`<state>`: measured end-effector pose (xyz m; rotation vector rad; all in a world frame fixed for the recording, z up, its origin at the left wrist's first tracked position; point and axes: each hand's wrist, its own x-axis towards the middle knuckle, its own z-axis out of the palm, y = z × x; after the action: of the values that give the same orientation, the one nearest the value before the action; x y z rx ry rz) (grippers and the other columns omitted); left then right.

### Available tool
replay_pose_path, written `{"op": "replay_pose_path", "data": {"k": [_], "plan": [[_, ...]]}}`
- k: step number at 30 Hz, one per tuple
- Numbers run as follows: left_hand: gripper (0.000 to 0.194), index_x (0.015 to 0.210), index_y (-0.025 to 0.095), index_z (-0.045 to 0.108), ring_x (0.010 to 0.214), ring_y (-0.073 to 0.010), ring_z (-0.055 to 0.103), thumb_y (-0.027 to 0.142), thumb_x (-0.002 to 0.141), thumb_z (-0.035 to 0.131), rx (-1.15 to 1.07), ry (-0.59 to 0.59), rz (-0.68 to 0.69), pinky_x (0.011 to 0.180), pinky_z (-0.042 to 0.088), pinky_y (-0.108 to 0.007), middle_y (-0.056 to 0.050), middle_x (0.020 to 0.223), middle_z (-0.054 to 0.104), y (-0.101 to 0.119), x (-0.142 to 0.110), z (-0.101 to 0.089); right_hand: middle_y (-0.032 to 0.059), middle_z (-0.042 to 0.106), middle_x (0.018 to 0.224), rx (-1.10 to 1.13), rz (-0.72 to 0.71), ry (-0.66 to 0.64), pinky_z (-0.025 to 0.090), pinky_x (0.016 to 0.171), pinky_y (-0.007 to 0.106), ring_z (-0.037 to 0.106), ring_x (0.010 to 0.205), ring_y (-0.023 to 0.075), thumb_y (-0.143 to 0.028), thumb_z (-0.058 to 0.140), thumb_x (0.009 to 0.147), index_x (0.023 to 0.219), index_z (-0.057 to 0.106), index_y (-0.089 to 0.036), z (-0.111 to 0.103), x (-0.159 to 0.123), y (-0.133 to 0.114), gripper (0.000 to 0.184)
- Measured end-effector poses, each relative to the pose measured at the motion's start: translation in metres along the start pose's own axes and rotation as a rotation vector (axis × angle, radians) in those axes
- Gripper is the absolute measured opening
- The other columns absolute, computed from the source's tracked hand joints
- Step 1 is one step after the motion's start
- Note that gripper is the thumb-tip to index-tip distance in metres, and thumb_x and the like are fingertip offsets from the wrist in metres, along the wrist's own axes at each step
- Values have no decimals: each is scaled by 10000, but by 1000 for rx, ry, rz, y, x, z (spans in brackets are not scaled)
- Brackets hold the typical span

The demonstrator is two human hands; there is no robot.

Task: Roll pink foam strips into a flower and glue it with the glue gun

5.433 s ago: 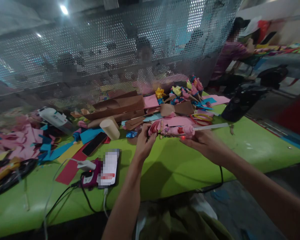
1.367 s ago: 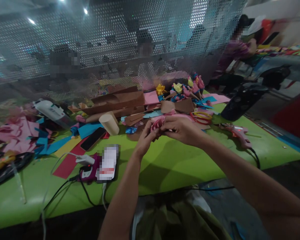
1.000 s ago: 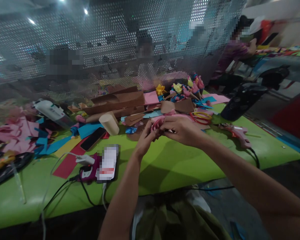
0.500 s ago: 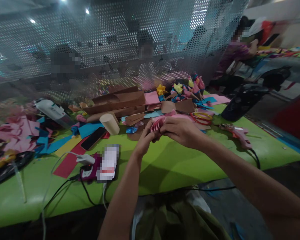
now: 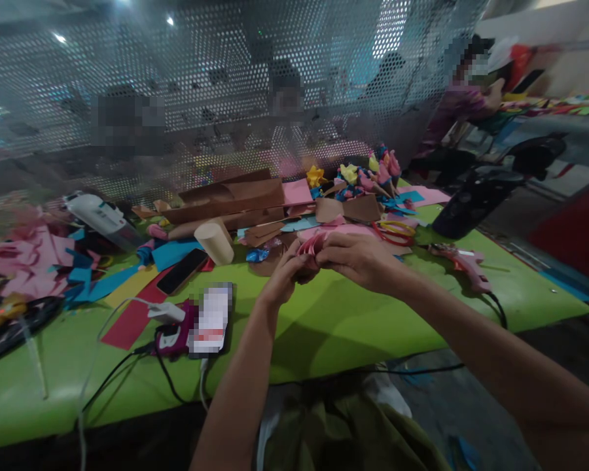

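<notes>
Above the middle of the green table, both hands meet at a bundle of pink paper strips [image 5: 310, 244] that looks layered or folded. My left hand [image 5: 285, 271] is closed around its left and lower side. From the right, my right hand [image 5: 351, 258] pinches its upper edge with thumb and fingers. My fingers cover much of the paper. Just behind lie a pink paper sheet [image 5: 343, 230] and a scrap of shiny blue foil [image 5: 258, 255].
Left of my hands stand a cream cylinder [image 5: 214, 242], a dark phone [image 5: 181, 272] and a lit phone [image 5: 212, 320] on a cable. To the right lie scissors [image 5: 396, 230], a pink glue gun [image 5: 464, 265] and a dark bottle [image 5: 471, 199]. Paper flowers [image 5: 368, 176] sit behind.
The view has shifted very slightly. Both hands keep their hold on the pink paper, with only a small turn of the bundle between the fingers.
</notes>
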<state>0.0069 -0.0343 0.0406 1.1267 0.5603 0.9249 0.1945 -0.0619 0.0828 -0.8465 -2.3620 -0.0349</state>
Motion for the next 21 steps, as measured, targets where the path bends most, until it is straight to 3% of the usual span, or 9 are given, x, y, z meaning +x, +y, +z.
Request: {"op": "replay_pose_path", "data": {"k": [12,17,21], "plan": [[500,990,199,539,501,-53,320,510,661,753,-27,16,-65,429,173,-186,66,674,431,1,0,3,67,669,914,113,-5,-63,453,742,274,616,840,178,-225,510,978,935,719,-208,-5,2,0,214],[455,943,198,535,506,-53,323,489,672,755,-20,37,-108,444,176,-187,69,667,423,0,0,3,68,664,921,168,-3,-45,459,741,271,622,850,179,-198,594,918,924,710,-201,-5,0,1,116],[499,1016,201,560,569,-63,403,482,661,768,-8,63,-128,481,223,-189,51,736,492,-1,0,2,56,659,882,181,21,12,457,703,256,620,799,165,-187,630,898,889,702,-201,-1,-1,0,74]]}}
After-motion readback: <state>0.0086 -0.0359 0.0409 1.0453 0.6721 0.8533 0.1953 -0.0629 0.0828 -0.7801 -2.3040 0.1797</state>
